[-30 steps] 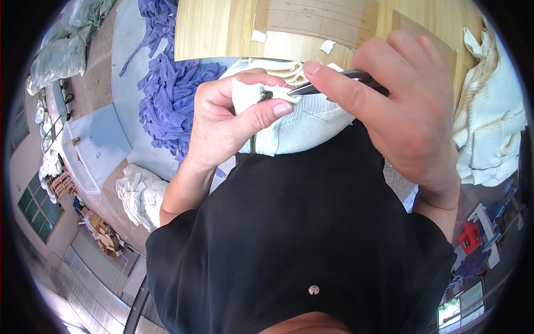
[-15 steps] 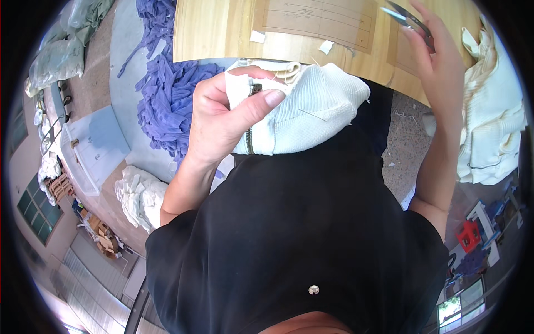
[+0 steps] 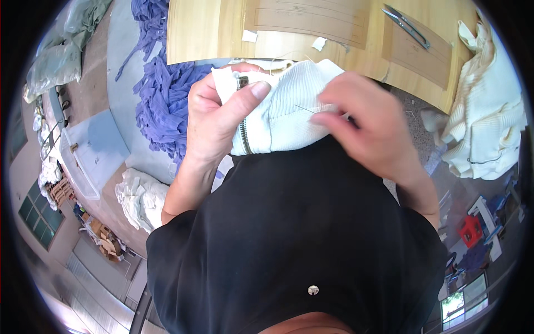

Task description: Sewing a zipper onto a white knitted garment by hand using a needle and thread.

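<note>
My left hand [image 3: 217, 111] pinches the edge of a cream ribbed knit garment [image 3: 295, 89], thumb on top beside the end of a metal zipper [image 3: 245, 136]. The garment is bunched between the table and my black top. A thin needle [image 3: 303, 108] lies along the knit, slanting. At its right end are the curled thumb and forefinger of my right hand [image 3: 361, 119], closed around it and blurred by motion. Thread snips [image 3: 407, 26] rest on the wooden table, away from both hands.
The wooden table [image 3: 206, 33] carries brown paper patterns [image 3: 308, 19] and small white scraps. Purple fabric strips [image 3: 164, 103] are heaped at the left. More cream knit garments [image 3: 484, 122] hang over the right side. White cloth [image 3: 139, 195] lies lower left, near a clear plastic bin [image 3: 83, 164].
My right hand has put the snips down on the table and come down and left to the needle on the garment. My left hand keeps its hold; the view has shifted slightly.
</note>
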A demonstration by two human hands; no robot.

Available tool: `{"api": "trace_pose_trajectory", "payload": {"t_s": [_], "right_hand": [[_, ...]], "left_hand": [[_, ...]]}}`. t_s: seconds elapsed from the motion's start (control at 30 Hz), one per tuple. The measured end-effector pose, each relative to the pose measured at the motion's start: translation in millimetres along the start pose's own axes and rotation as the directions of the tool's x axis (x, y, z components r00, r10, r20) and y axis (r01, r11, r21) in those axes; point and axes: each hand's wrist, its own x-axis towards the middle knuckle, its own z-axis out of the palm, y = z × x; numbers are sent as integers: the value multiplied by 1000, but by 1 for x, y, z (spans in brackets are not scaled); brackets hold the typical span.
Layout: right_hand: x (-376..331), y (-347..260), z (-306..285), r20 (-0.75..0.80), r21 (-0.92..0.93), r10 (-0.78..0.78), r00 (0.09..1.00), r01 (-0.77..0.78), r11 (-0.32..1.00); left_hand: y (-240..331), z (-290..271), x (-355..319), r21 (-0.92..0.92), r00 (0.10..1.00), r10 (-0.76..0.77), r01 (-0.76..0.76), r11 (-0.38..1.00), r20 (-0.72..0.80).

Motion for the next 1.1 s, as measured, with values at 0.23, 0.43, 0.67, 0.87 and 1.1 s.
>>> {"api": "trace_pose_trajectory", "payload": {"t_s": [0.23, 0.43, 0.67, 0.87, 1.1], "right_hand": [[-3, 11, 19, -5, -9, 14, 1000, -14, 1000], [7, -15, 4, -165, 108, -41, 985, 60, 992], [14, -14, 19, -214, -88, -226, 950, 212, 973], [16, -15, 18, -214, -119, -255, 943, 234, 965], [17, -15, 20, -224, -179, -315, 922, 279, 943]], "left_hand": [[-1, -1, -3, 3, 999, 4, -3, 1000, -33], [-3, 1, -8, -58, 1000, -15, 16, 998, 20], [1, 6, -9, -90, 1000, 0, 0, 996, -10], [1, 7, -10, -124, 1000, -1, -1, 992, -11], [0, 6, -10, -110, 1000, 0, -2, 994, -16]]}}
